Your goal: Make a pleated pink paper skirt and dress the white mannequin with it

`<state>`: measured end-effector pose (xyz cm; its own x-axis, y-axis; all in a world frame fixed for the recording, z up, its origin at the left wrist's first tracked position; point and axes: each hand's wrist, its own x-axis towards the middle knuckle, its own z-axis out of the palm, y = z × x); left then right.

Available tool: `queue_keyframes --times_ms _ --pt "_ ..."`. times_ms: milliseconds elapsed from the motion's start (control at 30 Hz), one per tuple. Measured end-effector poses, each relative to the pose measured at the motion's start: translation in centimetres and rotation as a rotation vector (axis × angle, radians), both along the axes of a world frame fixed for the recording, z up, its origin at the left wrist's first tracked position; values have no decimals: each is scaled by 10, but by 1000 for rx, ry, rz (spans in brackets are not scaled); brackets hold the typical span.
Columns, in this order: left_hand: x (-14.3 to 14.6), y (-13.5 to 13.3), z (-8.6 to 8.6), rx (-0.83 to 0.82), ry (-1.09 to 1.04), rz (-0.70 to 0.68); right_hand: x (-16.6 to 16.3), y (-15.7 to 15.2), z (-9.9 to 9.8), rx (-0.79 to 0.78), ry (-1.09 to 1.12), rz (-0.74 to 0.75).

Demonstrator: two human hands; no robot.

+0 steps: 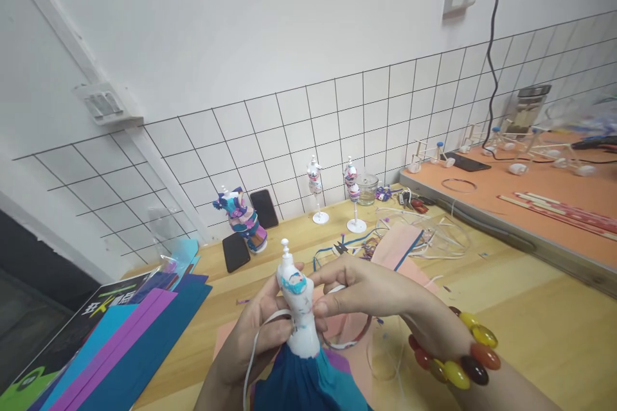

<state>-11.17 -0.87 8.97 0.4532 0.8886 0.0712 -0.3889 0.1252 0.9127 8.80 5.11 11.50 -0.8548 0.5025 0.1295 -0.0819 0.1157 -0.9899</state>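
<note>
Over the wooden table, my left grip is clasping the white dress form above its blue skirt, my right grip apparently pinching a white ribbon, whose trailing slack could be snagging if tension is easing.

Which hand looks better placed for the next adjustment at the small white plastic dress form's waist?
Probably the right hand: its thumb and fingers are beside the waist of the small white plastic dress form. The left hand cups the opposite side, seemingly supporting it.
</note>
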Motion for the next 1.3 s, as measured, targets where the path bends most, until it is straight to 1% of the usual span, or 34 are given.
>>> queue_keyframes --times_ms 67,133,233,333,433,533,633,833,933,1067,1167,1233,1300 --pt "2 0 -1 0 -38 -59 -1 2 -3 -53 37 111" --pt "4 -1 -2 -8 -57 -94 -3 3 -8 -119 58 181" --pt "7 -3 -2 -40 -47 -57 -7 4 -13 -187 73 187" --pt "9 -3 -2 -58 -38 2 -8 3 -15 -185 79 172" --pt "10 -2 1 -78 -3 31 -8 1 -13 -199 59 169" --pt "9 -1 3 -76 25 59 -6 -2 -10 -172 46 122" --pt "8 -1 4 -21 53 94 -4 -2 -6 -115 55 49" --pt "3 0 6 100 230 175 2 3 -2 -67 28 -5" --pt "3 3 11 142 326 326 4 6 -2 -63 -15 -68" --pt "1 4 17 236 441 514 4 7 0 -46 -40 -120" --pt "0 1 20 316 457 631 1 8 0 -11 -46 -207" --pt "1 -4 21 366 438 680 -1 9 -1 0 -44 -304" --pt "5 -9 23 431 443 685 -5 9 -3 13 -27 -394"
